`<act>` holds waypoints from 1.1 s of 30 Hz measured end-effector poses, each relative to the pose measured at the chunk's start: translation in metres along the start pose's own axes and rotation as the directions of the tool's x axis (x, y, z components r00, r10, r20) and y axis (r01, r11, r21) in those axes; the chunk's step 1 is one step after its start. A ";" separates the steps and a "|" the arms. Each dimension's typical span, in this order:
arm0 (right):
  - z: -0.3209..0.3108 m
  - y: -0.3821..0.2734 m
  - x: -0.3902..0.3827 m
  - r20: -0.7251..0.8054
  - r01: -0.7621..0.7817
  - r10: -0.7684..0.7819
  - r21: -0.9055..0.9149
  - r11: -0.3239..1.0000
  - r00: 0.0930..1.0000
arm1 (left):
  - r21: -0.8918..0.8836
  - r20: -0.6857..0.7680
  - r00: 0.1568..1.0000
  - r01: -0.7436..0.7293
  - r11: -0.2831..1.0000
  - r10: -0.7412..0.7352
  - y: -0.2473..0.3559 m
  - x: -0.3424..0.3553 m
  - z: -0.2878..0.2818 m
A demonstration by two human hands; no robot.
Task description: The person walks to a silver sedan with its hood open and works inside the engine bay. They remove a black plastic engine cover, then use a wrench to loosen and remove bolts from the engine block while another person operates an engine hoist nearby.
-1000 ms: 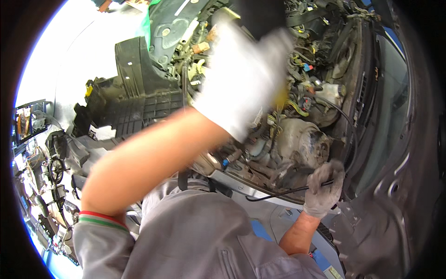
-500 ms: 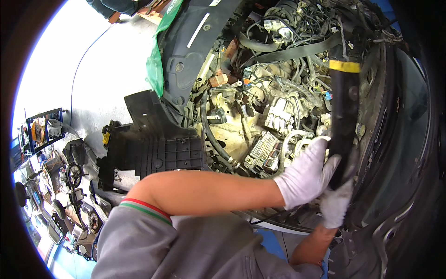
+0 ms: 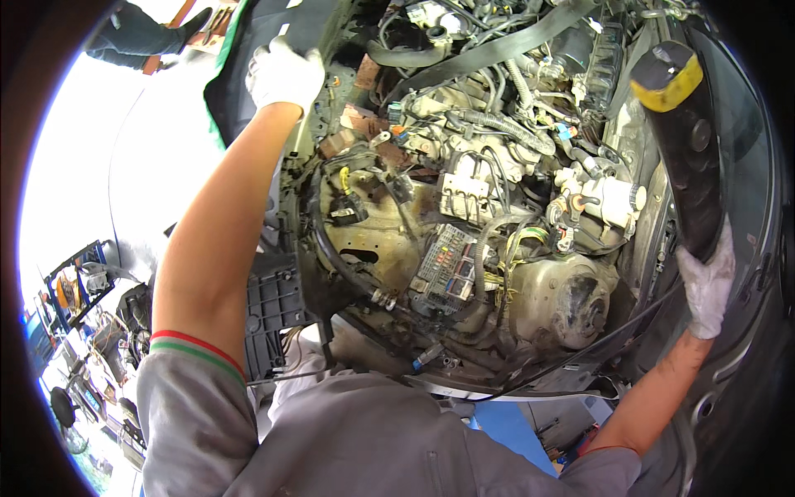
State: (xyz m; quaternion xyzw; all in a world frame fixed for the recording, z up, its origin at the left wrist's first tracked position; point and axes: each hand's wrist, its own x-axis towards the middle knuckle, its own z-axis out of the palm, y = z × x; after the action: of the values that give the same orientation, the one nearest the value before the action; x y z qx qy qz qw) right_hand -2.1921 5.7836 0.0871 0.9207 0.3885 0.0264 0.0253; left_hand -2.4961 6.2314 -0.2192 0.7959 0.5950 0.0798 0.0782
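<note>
Left arm: reaches forward and leftward, bent at the elbow, bare below a grey sleeve (image 3: 195, 373) trimmed in red, white and green.
Left hand (image 3: 286, 74): wears a white glove, sits above or upon the dark panel (image 3: 315, 21) at the front of the vehicle, well apart from the right hand (image 3: 710, 282).
Left fingers: look loosely bent, washed pale by the light; cannot tell whether gripping or touching anything.
Right arm: extends outward to the right and up from the lower edge, wrist nearly straight.
Right fingers: wrap, in a white glove, around the lower end of a long black tool (image 3: 696, 157).
Black tool: stands raised beside the engine bay, on the windscreen side, leaning left toward its upper end; carries a yellow band (image 3: 672, 85) near that end.
Thin black cable (image 3: 580, 352): slants down and left from near the right hand, along the bay's near side.
Fuse box (image 3: 447, 265): lies uncovered between the hands, bearing pale markings too small to read.
White strip (image 3: 284, 29): sits on the dark panel, just beyond the left hand; too small for reading.
</note>
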 end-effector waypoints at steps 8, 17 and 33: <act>-0.011 -0.016 0.007 0.043 0.135 -0.171 0.439 0.888 0.984 | 0.237 -0.037 0.988 -0.135 0.962 0.148 0.013 -0.016 0.029; 0.052 0.020 0.063 0.008 0.215 -0.216 0.062 0.975 0.976 | 0.411 0.087 0.973 -0.230 0.882 0.213 0.024 -0.011 0.017; 0.130 0.090 0.083 -0.219 -0.030 0.126 0.395 0.918 0.968 | 0.346 -0.016 0.969 -0.226 0.911 0.246 0.022 -0.010 0.027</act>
State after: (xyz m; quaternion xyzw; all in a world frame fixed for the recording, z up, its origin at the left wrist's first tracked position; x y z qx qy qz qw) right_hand -2.0606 5.7771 -0.0343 0.9122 0.3489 0.0607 -0.2061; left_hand -2.4729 6.2146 -0.2413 0.8606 0.5014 0.0081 -0.0887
